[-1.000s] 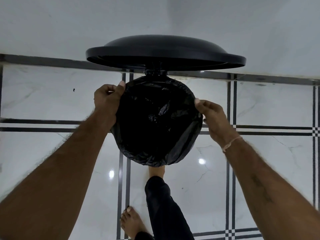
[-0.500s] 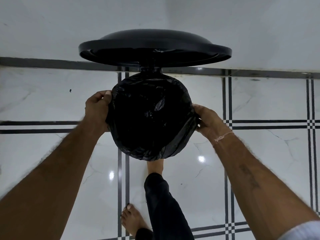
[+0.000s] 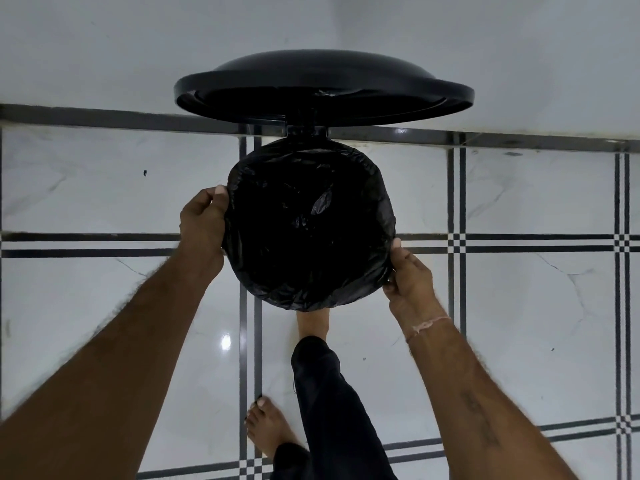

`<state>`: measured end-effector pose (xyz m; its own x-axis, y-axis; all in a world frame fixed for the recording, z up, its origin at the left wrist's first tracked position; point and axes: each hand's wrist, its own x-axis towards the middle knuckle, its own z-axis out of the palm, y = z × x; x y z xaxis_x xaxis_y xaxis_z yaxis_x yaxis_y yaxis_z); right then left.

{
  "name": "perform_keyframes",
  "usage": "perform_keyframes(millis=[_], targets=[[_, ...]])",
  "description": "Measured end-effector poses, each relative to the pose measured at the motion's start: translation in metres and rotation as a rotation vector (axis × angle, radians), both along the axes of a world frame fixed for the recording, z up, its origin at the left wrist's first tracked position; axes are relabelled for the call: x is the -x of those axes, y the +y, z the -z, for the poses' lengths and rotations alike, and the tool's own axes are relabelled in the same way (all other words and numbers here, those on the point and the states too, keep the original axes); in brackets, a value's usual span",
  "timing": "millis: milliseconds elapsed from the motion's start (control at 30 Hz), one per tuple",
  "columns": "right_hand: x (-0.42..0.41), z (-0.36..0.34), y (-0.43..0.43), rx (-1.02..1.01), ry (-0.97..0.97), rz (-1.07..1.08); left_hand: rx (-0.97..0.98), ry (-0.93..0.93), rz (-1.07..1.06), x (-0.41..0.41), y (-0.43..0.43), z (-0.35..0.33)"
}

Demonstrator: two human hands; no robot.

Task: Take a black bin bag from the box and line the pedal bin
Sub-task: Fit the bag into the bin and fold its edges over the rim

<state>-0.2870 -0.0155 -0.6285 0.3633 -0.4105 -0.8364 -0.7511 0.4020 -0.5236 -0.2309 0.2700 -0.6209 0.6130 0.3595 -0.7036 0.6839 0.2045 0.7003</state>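
Pinching bin bag (image 3: 308,230) over pedal bin (image 3: 322,84), rim hidden: left hand (image 3: 202,220), right hand (image 3: 410,275).

Pedal bin (image 3: 322,86) on tiled floor (image 3: 104,299)

**Black film, glossy lid, polished tile**

Between the fingers (image 3: 218,196) of the left hand (image 3: 201,225) and those of the right hand (image 3: 410,276), the bin bag (image 3: 308,230) is thin black plastic film, crinkled, faintly shiny where its creases catch light. Beyond the fingers, the bin lid (image 3: 323,86) is hard black plastic, smooth and glossy. The floor (image 3: 104,192) is polished pale marble-look tile with dark stripes, bright with lamp glints. The wall (image 3: 104,46) looks matt. Nearer than the fingers, the trouser leg (image 3: 332,393) is matt black cloth. A twisted pinkish thread (image 3: 429,323) circles the right wrist.
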Motion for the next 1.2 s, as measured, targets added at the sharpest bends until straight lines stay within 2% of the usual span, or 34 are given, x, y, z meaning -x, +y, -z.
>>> perform_keyframes(millis=[100, 267, 467, 500, 567, 633, 700, 767, 833, 900, 967, 1067, 1200], targets=[[-0.002, 0.009, 0.0, -0.065, 0.05, 0.028, -0.012, 0.017, 0.02, -0.001, 0.002, 0.003], [-0.003, 0.006, 0.003, -0.055, 0.068, 0.069, -0.004, 0.017, 0.035, -0.002, 0.003, 0.002], [0.013, -0.01, 0.003, -0.208, -0.051, 0.09, -0.031, -0.009, 0.033, -0.001, 0.003, 0.004], [0.012, -0.012, 0.002, -0.137, -0.034, -0.004, -0.03, -0.013, 0.032, 0.0, 0.003, 0.006], [0.005, -0.012, 0.006, 0.163, -0.025, -0.202, -0.039, -0.02, 0.03, 0.0, 0.003, 0.007], [-0.008, -0.014, 0.013, 0.463, -0.148, -0.305, -0.05, -0.01, 0.026, -0.001, 0.002, 0.008], [-0.025, -0.012, 0.02, 0.615, -0.248, -0.41, -0.045, 0.01, -0.004, -0.005, 0.002, 0.008], [-0.048, -0.008, 0.023, 0.751, -0.257, -0.543, -0.079, -0.009, -0.021, -0.01, 0.0, 0.009], [-0.074, -0.007, 0.024, 0.834, -0.27, -0.661, -0.223, -0.069, 0.037, -0.018, -0.004, 0.008], [-0.103, -0.006, 0.027, 0.795, -0.316, -0.731, -0.392, -0.147, 0.14, -0.03, -0.012, 0.003], [-0.128, -0.006, 0.034, 0.657, -0.317, -0.757, -0.426, -0.182, 0.234, -0.045, -0.019, 0.001], [-0.156, 0.002, 0.04, 0.485, -0.282, -0.768, -0.338, -0.087, 0.262, -0.07, -0.02, 0.005], [-0.169, 0.007, 0.031, 0.123, -0.261, -0.749, -0.12, 0.032, 0.239, -0.087, -0.01, 0.009]])
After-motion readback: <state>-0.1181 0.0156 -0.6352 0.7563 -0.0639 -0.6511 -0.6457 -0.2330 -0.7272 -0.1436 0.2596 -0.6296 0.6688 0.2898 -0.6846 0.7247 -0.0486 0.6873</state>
